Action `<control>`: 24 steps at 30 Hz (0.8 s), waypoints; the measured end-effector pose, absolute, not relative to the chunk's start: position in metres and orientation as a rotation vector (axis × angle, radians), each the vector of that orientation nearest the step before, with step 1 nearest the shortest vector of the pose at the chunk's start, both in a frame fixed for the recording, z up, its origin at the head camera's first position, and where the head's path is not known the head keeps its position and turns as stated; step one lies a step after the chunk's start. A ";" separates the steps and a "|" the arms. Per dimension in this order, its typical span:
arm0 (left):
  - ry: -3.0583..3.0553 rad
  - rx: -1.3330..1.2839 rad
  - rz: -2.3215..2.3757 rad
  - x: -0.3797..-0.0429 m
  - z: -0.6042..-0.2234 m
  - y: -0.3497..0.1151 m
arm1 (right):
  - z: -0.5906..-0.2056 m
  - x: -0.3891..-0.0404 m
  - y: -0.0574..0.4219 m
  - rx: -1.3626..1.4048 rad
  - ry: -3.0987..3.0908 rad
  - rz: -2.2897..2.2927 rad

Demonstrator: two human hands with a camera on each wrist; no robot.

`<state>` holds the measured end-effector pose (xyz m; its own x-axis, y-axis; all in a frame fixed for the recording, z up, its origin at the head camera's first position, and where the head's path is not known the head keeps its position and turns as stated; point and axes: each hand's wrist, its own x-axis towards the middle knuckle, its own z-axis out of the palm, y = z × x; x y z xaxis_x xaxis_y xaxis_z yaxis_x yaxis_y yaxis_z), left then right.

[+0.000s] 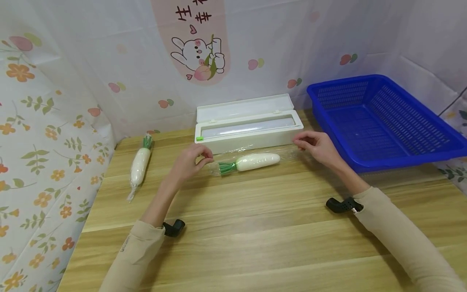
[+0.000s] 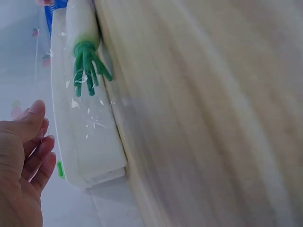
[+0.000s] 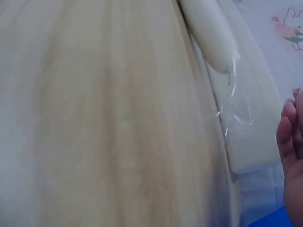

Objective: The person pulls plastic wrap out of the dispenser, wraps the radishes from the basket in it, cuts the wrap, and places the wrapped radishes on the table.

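Observation:
A white radish with a green top (image 1: 257,161) lies on clear cling film (image 1: 290,154), partly covered by it, in the middle of the table. At its leafy end my left hand (image 1: 189,162) pinches the film's edge between thumb and fingers. Beyond the pointed tip, my right hand (image 1: 317,147) pinches the film's other side. Right behind the radish stands a white cling film box (image 1: 251,138), lid up, a roll inside. In the left wrist view the green stalks (image 2: 86,66) show under shiny film. The right wrist view cuts off most of the right hand (image 3: 293,142).
Another radish (image 1: 140,165), wrapped in film with a twisted end, lies at the left of the table. A blue plastic basket (image 1: 365,162) stands at the right, close to my right hand. A patterned cloth (image 1: 138,61) hangs behind the table.

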<state>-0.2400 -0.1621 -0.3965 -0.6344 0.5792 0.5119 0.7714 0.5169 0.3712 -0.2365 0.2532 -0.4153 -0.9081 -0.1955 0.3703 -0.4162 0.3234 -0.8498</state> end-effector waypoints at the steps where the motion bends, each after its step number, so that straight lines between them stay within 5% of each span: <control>1: -2.434 -1.143 -0.839 -0.239 -0.398 -0.162 | -0.419 -0.239 0.255 0.569 -2.394 1.622; 24: -2.655 -1.291 -0.752 -0.226 -0.405 -0.157 | -0.438 -0.250 0.267 0.955 -2.522 1.458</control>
<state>-0.2264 -0.1567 -0.4048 -0.6368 0.7137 0.2917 0.7607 0.5199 0.3886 -0.2498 0.2672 -0.4381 -0.8033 -0.4756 0.3585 -0.5480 0.3542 -0.7578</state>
